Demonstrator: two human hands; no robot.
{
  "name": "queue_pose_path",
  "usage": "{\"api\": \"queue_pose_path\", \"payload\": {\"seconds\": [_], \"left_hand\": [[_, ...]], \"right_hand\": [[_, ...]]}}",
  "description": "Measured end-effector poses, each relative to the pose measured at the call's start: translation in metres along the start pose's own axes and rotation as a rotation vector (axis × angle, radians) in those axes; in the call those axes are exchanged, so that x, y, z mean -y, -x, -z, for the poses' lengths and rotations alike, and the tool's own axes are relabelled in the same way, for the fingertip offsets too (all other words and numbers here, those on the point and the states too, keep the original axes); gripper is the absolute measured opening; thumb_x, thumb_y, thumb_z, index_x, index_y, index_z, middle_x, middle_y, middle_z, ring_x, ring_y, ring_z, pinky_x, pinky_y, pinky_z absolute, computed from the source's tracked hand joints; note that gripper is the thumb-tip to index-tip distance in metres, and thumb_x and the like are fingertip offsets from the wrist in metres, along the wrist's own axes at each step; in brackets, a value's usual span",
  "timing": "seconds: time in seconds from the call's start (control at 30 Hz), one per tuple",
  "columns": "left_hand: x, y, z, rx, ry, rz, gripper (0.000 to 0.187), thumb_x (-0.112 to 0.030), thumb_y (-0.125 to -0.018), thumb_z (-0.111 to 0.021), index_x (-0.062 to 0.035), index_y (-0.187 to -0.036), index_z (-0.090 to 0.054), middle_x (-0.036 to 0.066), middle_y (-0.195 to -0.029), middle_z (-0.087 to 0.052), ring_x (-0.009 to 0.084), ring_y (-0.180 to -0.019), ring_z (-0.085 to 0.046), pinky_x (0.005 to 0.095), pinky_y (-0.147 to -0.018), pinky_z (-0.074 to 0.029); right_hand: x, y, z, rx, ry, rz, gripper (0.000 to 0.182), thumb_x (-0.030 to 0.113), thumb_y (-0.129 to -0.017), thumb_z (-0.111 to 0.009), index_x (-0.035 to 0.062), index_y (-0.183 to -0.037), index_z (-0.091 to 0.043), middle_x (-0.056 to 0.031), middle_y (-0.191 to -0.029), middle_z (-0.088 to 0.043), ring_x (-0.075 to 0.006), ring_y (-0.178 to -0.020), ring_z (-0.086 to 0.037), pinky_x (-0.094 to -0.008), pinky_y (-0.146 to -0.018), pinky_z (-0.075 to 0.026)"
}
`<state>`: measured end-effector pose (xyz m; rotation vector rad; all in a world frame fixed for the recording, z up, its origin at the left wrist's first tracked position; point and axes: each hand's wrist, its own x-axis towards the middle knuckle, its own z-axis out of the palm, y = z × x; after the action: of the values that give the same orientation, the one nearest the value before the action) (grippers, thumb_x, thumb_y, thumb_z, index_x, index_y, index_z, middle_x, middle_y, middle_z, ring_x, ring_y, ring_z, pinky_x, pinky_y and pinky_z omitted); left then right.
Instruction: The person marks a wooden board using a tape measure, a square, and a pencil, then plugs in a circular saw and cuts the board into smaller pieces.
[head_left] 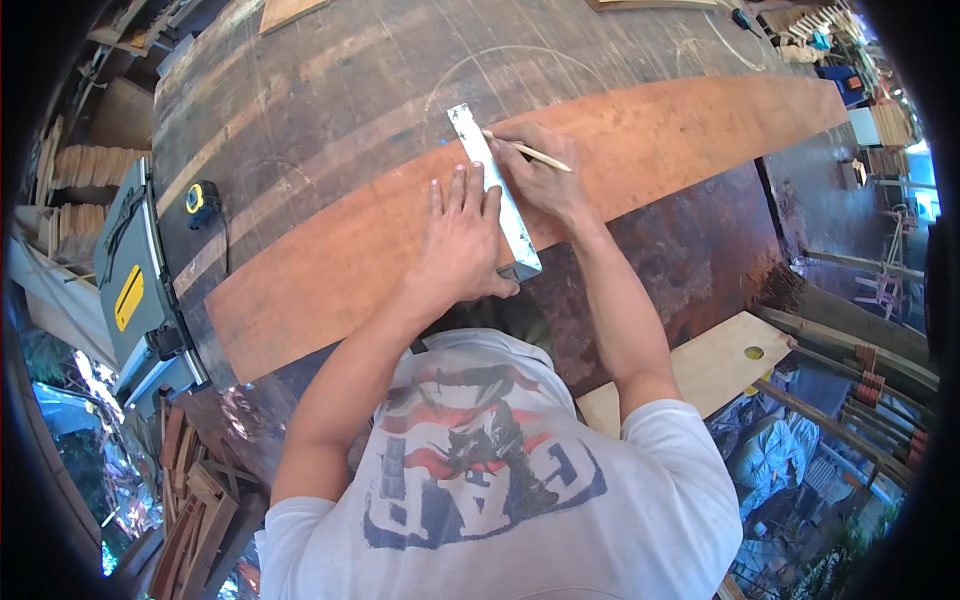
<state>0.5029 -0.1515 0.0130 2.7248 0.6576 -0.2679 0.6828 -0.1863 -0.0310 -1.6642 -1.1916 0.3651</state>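
Note:
A long reddish-brown wooden board [330,265] lies across the worktable. Across its width rests a metal try square [514,228], its thick stock against the board's near edge. My left hand [462,238] presses on the board and the square, fingers stretched forward and thumb by the stock, holding it in place. In my right hand [540,185] is a pencil [545,158], pinched with its tip at the right side of the blade near the far edge. Any line under the pencil tip is too small to make out.
A yellow-and-black tape measure [203,203] sits on the worktable [370,110] at left, beside a grey machine with a yellow label [129,297]. A pale plank with a hole [700,365] lies near my right elbow. Stacked wood pieces [190,520] stand at lower left.

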Motion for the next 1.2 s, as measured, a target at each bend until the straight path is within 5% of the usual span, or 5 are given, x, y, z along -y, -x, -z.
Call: {"api": "queue_pose_path", "payload": {"seconds": [0.27, 0.47, 0.6, 0.93, 1.2], "left_hand": [[0.001, -0.002, -0.001, 0.015, 0.007, 0.001, 0.131, -0.053, -0.055, -0.095, 0.0083, -0.153, -0.035, 0.034, -0.164, -0.023, 0.049, -0.155, -0.02, 0.0634, -0.125, -0.019], [-0.001, 0.0, -0.002, 0.016, 0.009, -0.002, 0.129, -0.052, -0.055, -0.095, 0.0088, -0.153, -0.036, 0.034, -0.164, -0.024, 0.0502, -0.155, -0.02, 0.0635, -0.125, -0.019], [-0.004, 0.001, 0.001, 0.015, 0.014, 0.017, 0.129, -0.051, -0.055, -0.095, 0.0091, -0.153, -0.036, 0.035, -0.164, -0.024, 0.0513, -0.154, -0.02, 0.0636, -0.125, -0.019], [-0.018, -0.002, 0.006, 0.045, -0.015, 0.087, 0.128, -0.042, -0.054, -0.097, 0.0085, -0.153, -0.033, 0.033, -0.165, -0.022, 0.0489, -0.155, -0.019, 0.0614, -0.126, -0.021], [-0.035, -0.002, 0.004, 0.058, -0.039, 0.168, 0.13, -0.035, -0.052, -0.098, 0.0097, -0.154, -0.03, 0.033, -0.165, -0.021, 0.0487, -0.155, -0.02, 0.0603, -0.126, -0.02]], "right_hand": [[0.048, 0.14, 0.1, 0.515, 0.064, -0.049, 0.008, 0.01, -0.089, -0.071, 0.0019, -0.087, -0.071, -0.0192, -0.082, -0.069, -0.0404, -0.075, -0.067, -0.0448, -0.066, -0.052], [0.029, 0.168, 0.051, 0.239, -0.024, -0.626, 0.023, 0.021, -0.102, -0.064, -0.0006, -0.097, -0.07, -0.0114, -0.071, -0.062, -0.023, -0.068, -0.064, -0.0413, -0.066, -0.051], [0.033, 0.166, -0.013, 0.047, -0.651, -0.907, 0.034, 0.031, -0.106, -0.061, -0.0021, -0.107, -0.068, -0.0032, -0.069, -0.06, -0.0124, -0.062, -0.057, -0.0352, -0.057, -0.048], [0.016, 0.138, 0.104, -0.093, -0.389, -0.519, 0.044, 0.038, -0.108, -0.057, -0.0002, -0.09, -0.071, -0.0016, -0.071, -0.062, -0.0094, -0.068, -0.058, -0.0316, -0.059, -0.046], [-0.012, 0.047, 0.082, -0.099, 0.083, 0.119, 0.012, 0.011, -0.095, -0.071, -0.0011, -0.096, -0.073, -0.0161, -0.079, -0.067, -0.0298, -0.067, -0.065, -0.0383, -0.06, -0.05]]}}
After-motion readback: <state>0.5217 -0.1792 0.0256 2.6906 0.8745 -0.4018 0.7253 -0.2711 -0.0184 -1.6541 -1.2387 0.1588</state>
